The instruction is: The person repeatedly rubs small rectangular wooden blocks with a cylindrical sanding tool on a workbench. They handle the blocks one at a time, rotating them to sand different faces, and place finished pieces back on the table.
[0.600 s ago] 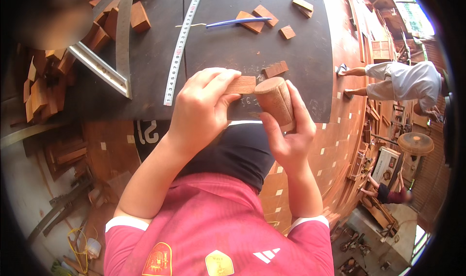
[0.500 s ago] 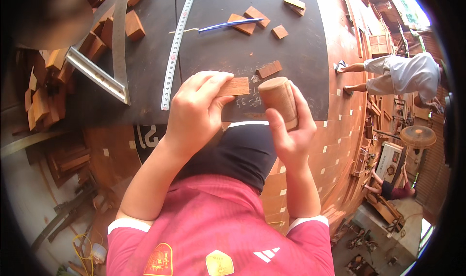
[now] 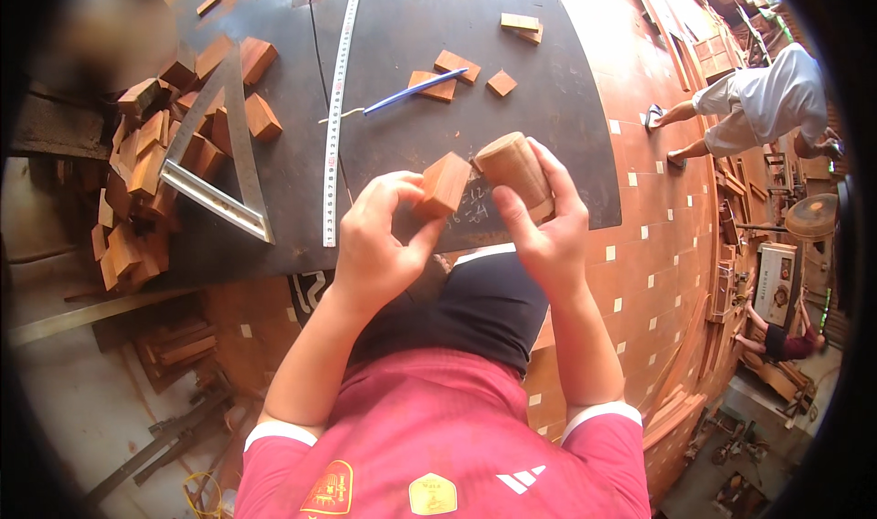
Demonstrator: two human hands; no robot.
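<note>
A reddish-brown wooden block (image 3: pixel 446 185) is pinched between the thumb and fingers of my left hand (image 3: pixel 382 240), with its corner tilted up. My right hand (image 3: pixel 554 238) grips a round wooden cylinder (image 3: pixel 517 174), thumb on the near side and fingers along the far side. Block and cylinder are held close together above the dark tabletop (image 3: pixel 402 26), near its front edge. Pale chalk-like marks show on the table between them.
Beyond my hands lie a blue pen (image 3: pixel 416 91), small wood blocks (image 3: pixel 501 83) and a measuring tape (image 3: pixel 340 108). At left, a metal set square (image 3: pixel 215 201) rests against a pile of wood blocks (image 3: pixel 146 163). One person (image 3: pixel 776 99) stands off to the right; another is farther away.
My left hand has turned the block, so a broad face and an end now show instead of a thin side. The cylinder stays in my right hand, slightly more tilted. The whole view has shifted.
</note>
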